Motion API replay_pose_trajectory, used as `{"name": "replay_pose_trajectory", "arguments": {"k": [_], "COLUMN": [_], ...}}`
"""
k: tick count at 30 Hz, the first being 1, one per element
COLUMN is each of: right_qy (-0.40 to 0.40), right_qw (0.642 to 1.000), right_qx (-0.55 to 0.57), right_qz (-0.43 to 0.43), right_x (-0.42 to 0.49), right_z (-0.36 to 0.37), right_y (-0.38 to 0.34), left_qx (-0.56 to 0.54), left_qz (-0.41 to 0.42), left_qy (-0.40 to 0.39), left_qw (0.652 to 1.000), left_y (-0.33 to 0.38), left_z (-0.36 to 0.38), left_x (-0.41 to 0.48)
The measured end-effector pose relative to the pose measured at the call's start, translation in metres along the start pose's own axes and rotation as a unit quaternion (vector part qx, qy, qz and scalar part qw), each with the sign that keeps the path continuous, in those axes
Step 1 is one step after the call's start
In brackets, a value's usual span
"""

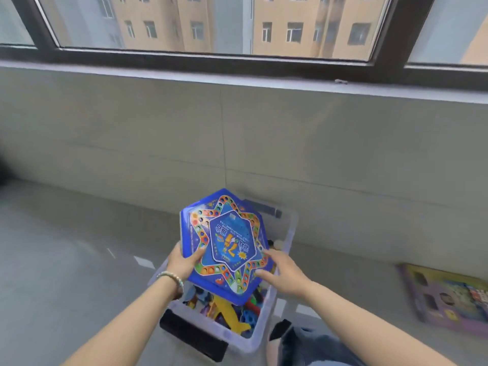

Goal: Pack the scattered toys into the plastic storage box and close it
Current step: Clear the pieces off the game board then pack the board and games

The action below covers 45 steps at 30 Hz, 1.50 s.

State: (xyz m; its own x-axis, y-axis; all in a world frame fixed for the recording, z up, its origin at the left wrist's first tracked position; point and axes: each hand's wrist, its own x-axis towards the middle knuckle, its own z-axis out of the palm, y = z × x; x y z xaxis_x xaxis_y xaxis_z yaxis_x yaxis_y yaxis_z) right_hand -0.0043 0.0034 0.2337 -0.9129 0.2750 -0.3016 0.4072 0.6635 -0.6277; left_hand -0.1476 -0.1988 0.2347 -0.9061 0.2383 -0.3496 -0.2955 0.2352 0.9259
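The board game is a blue six-sided board with a star-shaped track of coloured spots. On its middle panel are a yellow figure and some lettering, too blurred to read. It is held tilted in the air, just above the open storage box.

The left hand grips the board's left edge. Its thumb lies on the printed face and the other fingers are hidden underneath. A beaded bracelet sits on that wrist.

The right hand meets the board's right edge. Its thumb rests on the face near the lower corner and its fingers run along the edge above the thumb. The tips are blurred, so I cannot tell whether they curl round the board or only press on it.

Below both sets of fingers, the clear box holds a jumble of toys. A yellow toy can be made out, while the rest are small, mixed and partly covered by the board. A black latch sits on the box's near end. The far end is mostly hidden behind the board.

Well out to the right of the right fingers, a flat picture box lies on the floor. Its printing is smeared and the frame's edge cuts it off.
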Motion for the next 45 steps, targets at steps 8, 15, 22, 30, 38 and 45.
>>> {"name": "replay_pose_trajectory", "arguments": {"k": [8,15,22,30,38,45], "right_qy": [-0.117,-0.128,-0.105,0.001,0.115,0.182], "right_qw": [0.944,0.927,0.948,0.976,0.978,0.941], "right_qx": [-0.294,-0.341,-0.285,-0.216,-0.093,0.055], "right_qz": [-0.098,-0.087,-0.093,-0.028,0.15,0.279], "right_x": [0.025,0.059,0.057,0.006,-0.076,-0.142], "right_z": [0.023,0.033,0.027,-0.075,-0.178,-0.189], "right_y": [0.04,0.042,0.049,0.104,0.235,0.391], "left_qx": [0.021,0.026,0.124,0.257,0.199,0.27], "left_qz": [-0.068,-0.091,-0.177,0.124,0.13,-0.043], "left_qy": [-0.004,-0.017,0.046,0.073,-0.176,-0.309], "left_qw": [0.997,0.995,0.975,0.956,0.955,0.911], "left_y": [-0.052,-0.093,-0.111,0.008,0.042,-0.031], "left_z": [0.042,0.055,0.055,0.115,0.301,0.47], "left_x": [0.039,0.058,0.072,0.027,-0.02,-0.031]}}
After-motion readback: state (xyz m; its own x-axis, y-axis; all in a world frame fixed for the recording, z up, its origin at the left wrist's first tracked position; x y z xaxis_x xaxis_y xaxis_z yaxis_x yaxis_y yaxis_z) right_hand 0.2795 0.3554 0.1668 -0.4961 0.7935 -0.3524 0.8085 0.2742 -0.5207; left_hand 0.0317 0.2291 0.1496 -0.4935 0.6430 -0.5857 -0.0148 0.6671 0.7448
